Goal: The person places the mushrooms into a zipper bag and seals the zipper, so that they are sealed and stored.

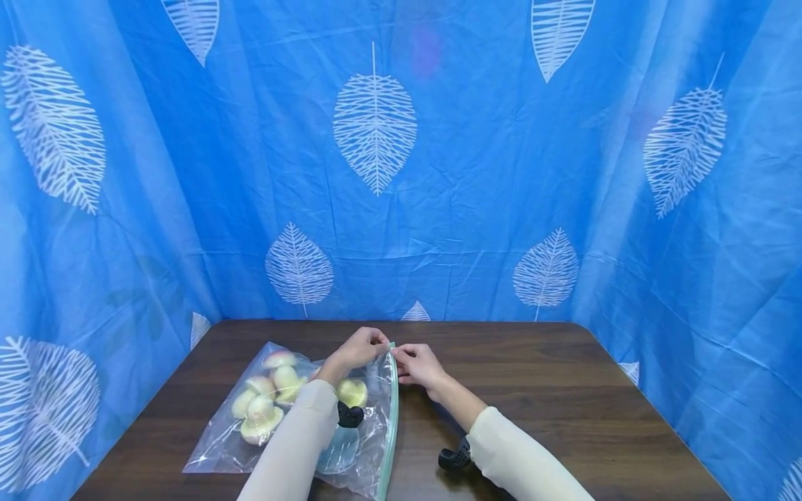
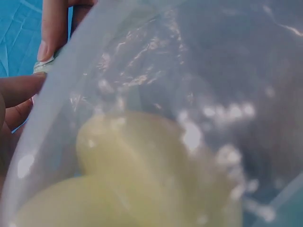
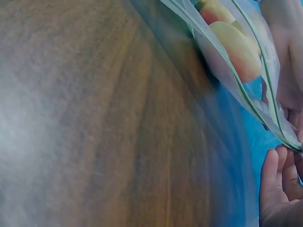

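A clear zip bag (image 1: 213,449) lies on the table with its green-edged mouth (image 1: 393,410) facing right. Inside are several pale yellow, pink-tinged rounded pieces (image 1: 260,421), lobed a bit like mushrooms. My left hand (image 1: 360,348) pinches the far corner of the mouth. From the right, my right hand (image 1: 418,363) pinches the same corner, fingertips close to the left ones. Below that corner, the two zip edges (image 3: 232,71) stand apart in the right wrist view. The cloudy plastic and one yellow piece (image 2: 137,161) fill most of the left wrist view.
A pale blue see-through round shape (image 1: 340,449) shows in the bag's near part, under the left forearm. Black wrist mounts (image 1: 455,457) hang below both wrists. The dark wooden table (image 1: 539,376) extends to the right; a blue leaf-print curtain (image 1: 438,174) surrounds it.
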Motion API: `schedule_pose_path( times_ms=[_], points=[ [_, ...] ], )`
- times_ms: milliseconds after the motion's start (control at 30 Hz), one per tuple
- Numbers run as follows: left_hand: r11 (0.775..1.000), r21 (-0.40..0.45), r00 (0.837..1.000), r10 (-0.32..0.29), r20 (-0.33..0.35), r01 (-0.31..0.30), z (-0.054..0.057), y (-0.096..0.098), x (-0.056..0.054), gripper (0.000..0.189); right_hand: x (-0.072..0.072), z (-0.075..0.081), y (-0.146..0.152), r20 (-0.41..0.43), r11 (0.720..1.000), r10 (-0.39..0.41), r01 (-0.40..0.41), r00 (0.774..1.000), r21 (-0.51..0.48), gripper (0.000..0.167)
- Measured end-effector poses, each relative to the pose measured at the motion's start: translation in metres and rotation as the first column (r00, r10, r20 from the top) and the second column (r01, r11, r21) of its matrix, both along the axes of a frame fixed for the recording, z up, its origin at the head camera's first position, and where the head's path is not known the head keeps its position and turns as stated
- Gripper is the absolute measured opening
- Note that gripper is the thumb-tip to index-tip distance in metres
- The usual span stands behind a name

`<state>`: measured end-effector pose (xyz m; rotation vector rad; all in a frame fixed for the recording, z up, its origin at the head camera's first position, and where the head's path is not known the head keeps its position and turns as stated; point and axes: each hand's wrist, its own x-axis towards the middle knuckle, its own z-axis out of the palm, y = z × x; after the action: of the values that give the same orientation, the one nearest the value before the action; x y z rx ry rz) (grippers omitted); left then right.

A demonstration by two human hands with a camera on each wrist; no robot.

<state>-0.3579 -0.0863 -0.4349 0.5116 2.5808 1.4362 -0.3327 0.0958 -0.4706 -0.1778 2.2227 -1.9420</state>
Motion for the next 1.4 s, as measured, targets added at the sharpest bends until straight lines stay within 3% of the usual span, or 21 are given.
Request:
schedule_pose_path(
  times_ms=[200,600,1400],
  points=[
    [0.999,0.030,0.999,0.029,0.022,-0.029,0.000,-0.001,0.001,0.012,0.002,-0.001,-0.002,-0.016,1.000,0.010,-0.010,1.000,-0.005,0.031],
    [0.998,0.033,0.998,0.057,0.002,-0.057,0.002,0.000,-0.004,0.009,0.005,0.002,-0.002,-0.030,1.000,-0.005,0.004,1.000,-0.013,0.029],
    [0.994,0.074,0.993,0.081,-0.087,-0.075,-0.003,0.001,-0.005,0.009,0.015,0.000,-0.004,-0.057,1.000,-0.002,0.003,0.998,0.023,0.025]
  ],
)
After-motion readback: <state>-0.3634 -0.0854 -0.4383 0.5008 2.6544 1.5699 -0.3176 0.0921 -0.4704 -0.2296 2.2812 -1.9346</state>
